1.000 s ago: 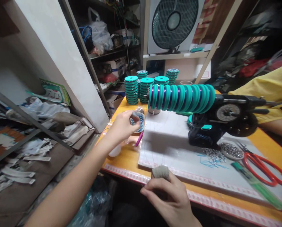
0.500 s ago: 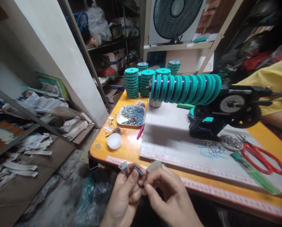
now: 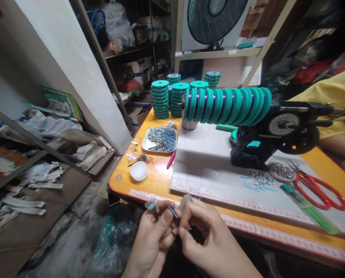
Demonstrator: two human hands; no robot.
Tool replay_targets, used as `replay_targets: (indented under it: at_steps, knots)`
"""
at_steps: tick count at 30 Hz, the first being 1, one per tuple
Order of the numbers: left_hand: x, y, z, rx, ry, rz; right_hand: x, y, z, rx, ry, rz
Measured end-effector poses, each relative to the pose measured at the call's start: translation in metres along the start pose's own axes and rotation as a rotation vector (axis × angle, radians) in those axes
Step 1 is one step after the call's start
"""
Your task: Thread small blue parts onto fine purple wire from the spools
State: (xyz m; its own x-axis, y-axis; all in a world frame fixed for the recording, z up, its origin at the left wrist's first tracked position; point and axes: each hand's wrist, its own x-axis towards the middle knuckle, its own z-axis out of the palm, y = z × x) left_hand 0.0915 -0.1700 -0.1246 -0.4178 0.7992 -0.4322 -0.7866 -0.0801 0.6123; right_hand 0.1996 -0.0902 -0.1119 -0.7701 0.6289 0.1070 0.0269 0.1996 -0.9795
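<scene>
My left hand [image 3: 156, 235] is closed, pinching a small blue ribbed stick [image 3: 173, 212] between thumb and index finger. Bluish-white ribbed pieces [image 3: 151, 205] poke out beyond its other fingers. Close against it, my right hand [image 3: 203, 227] has thumb and index finger pressed together; what lies in that pinch is too small to make out. A grey cover [image 3: 185, 201] is on one of its fingers. Both hands are in front of the table's near edge. Beyond them, a white tray [image 3: 145, 145] contains many similar blue and pale pieces.
A black winding machine [image 3: 252, 150] carries a row of teal spools [image 3: 227, 107]. Stacked teal discs [image 3: 160, 99] stand behind. Red-handled scissors [image 3: 320, 191], a green cutter [image 3: 308, 210], a purple pen-like tool [image 3: 171, 159] and a white cup [image 3: 139, 171] lie around. A person's yellow clothing [image 3: 328, 92] shows at right.
Both hands stay together, with the right hand's fingers shifted slightly and its grey-covered finger tilted differently. The blue stick sits a little lower and further right. The view has shifted slightly.
</scene>
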Motion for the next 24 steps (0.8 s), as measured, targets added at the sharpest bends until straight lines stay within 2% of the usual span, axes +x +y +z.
replay_targets:
  at_steps: [5, 8, 12, 16, 20, 24]
  knots:
    - [0.001, 0.000, -0.001, 0.030, 0.004, 0.019, 0.001, 0.003, -0.001, 0.008, -0.011, 0.018]
    - [0.000, 0.001, -0.001, 0.071, 0.006, 0.083, 0.000, 0.005, 0.000, -0.018, 0.010, -0.005]
    - [-0.001, 0.000, -0.002, 0.140, 0.005, 0.200, -0.004, 0.011, 0.004, -0.156, 0.136, -0.136]
    - [-0.002, -0.004, -0.003, 0.145, 0.043, 0.239, -0.009, 0.020, 0.005, -0.285, 0.281, -0.296]
    - [-0.003, -0.006, -0.004, 0.143, 0.074, 0.227, -0.013, 0.025, 0.003, -0.325, 0.287, -0.412]
    - [-0.004, -0.005, -0.006, 0.173, 0.041, 0.212, -0.012, 0.023, -0.001, -0.316, 0.250, -0.440]
